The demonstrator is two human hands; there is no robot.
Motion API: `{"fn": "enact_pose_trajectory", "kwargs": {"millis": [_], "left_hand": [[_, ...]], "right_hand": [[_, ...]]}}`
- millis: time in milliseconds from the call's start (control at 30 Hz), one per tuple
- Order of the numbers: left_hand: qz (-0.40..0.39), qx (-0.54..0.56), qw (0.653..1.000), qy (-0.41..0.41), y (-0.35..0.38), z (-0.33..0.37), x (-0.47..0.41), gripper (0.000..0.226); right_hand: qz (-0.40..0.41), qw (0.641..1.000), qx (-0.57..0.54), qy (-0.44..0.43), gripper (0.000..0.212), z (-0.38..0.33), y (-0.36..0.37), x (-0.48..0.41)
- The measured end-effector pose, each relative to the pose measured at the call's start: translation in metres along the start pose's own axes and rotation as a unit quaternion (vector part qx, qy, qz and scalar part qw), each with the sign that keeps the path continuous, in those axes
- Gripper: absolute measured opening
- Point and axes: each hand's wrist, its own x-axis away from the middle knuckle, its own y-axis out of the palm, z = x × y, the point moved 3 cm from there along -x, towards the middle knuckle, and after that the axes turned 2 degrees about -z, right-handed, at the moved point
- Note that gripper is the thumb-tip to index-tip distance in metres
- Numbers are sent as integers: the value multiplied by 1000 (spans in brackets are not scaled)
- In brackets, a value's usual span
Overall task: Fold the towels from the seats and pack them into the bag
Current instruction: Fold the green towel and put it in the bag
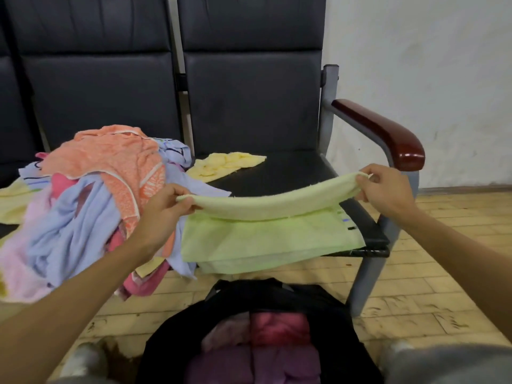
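A light green towel (266,234) lies half folded on the front of the right-hand black seat (291,173). My left hand (166,209) pinches its left folded corner and my right hand (385,189) pinches the right corner, so the raised edge stretches between them above the lower layer. A heap of unfolded towels (91,200), orange, pale blue and pink, covers the left-hand seat. A pale yellow towel (224,164) lies crumpled at the back of the right seat. The open black bag (327,309) stands on the floor below, with pink and purple folded towels inside.
A dark red armrest (388,134) on a grey metal frame borders the right seat. Black seat backs (249,79) rise behind. A white wall stands at the right. The floor is yellowish tile (443,273). My knees show at the bottom edge.
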Motion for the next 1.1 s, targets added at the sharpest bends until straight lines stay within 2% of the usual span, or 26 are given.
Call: {"fn": "enact_pose_trajectory", "kwargs": {"millis": [133, 233, 300, 400, 500, 567, 633, 767, 833, 933, 1033, 1100], "left_hand": [[-97, -34, 989, -104, 8, -21, 35, 13], [-155, -168, 965, -129, 18, -34, 49, 10], [-135, -228, 958, -115, 24, -36, 48, 12], [-50, -295, 948, -106, 19, -40, 36, 29], [-25, -396, 908, -134, 14, -57, 23, 49], [-31, -432, 888, -153, 17, -64, 20, 53], [-32, -446, 882, -148, 24, -63, 18, 52], [-3, -462, 881, -105, 39, -53, 16, 34], [17, -431, 899, -77, 49, -51, 17, 21], [36, -293, 952, -88, 66, -48, 19, 11], [66, -133, 972, -182, 81, -52, 22, 15], [107, -3, 963, -248, 84, -61, 25, 19]], "right_hand": [[-109, 986, 119, 33, 18, 16, 0, 27], [-177, 968, 157, 89, 36, 29, 8, 38], [-203, 952, 209, 92, 44, 32, 15, 40], [-185, 950, 244, 66, 38, 33, 25, 33], [-182, 949, 241, 91, 37, 32, 38, 30], [-181, 949, 229, 120, 37, 32, 45, 30], [-176, 950, 213, 142, 34, 29, 48, 29], [-178, 951, 191, 167, 27, 29, 51, 26], [-147, 958, 171, 179, 33, 34, 50, 22], [-79, 974, 110, 182, 40, 37, 42, 17], [-62, 972, 90, 209, 39, 45, 37, 15], [-67, 966, 74, 240, 39, 50, 37, 16]]}}
